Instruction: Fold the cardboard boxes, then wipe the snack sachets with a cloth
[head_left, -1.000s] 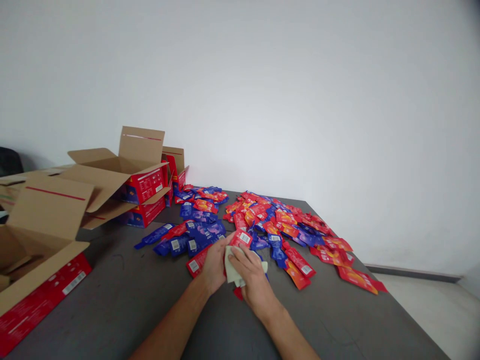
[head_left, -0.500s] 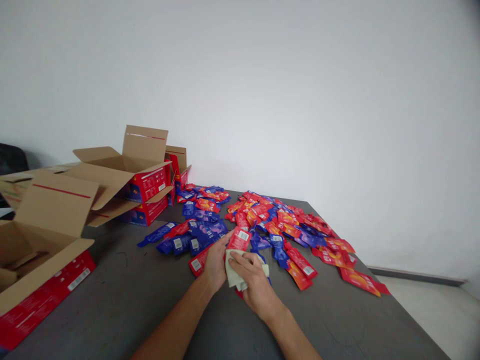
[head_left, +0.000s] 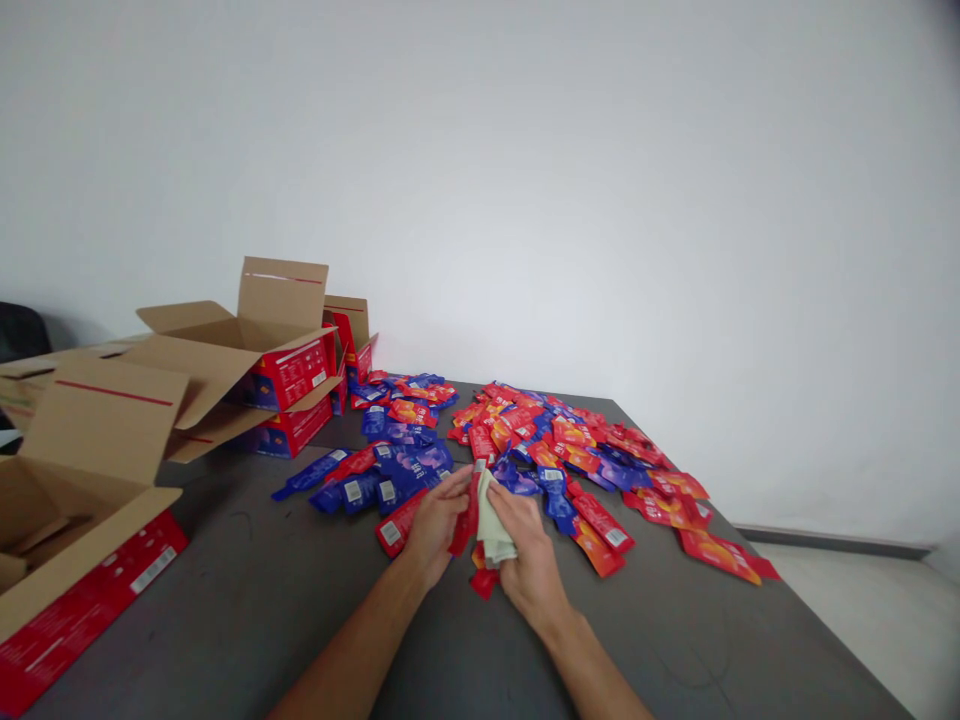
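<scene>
We hold a red packet on edge in our left hand, fingers pinched along its side so a face turns toward the pale cloth. Our right hand grips that cloth, bunched, pressing it against the packet. Both sit low at centre over the grey table. Loose red and blue packets spread toward twelve and two o'clock; open cartons stand at ten o'clock.

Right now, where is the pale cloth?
In the head view, the pale cloth sits low centre, in the right hand, against a red packet held by the left hand.
</scene>
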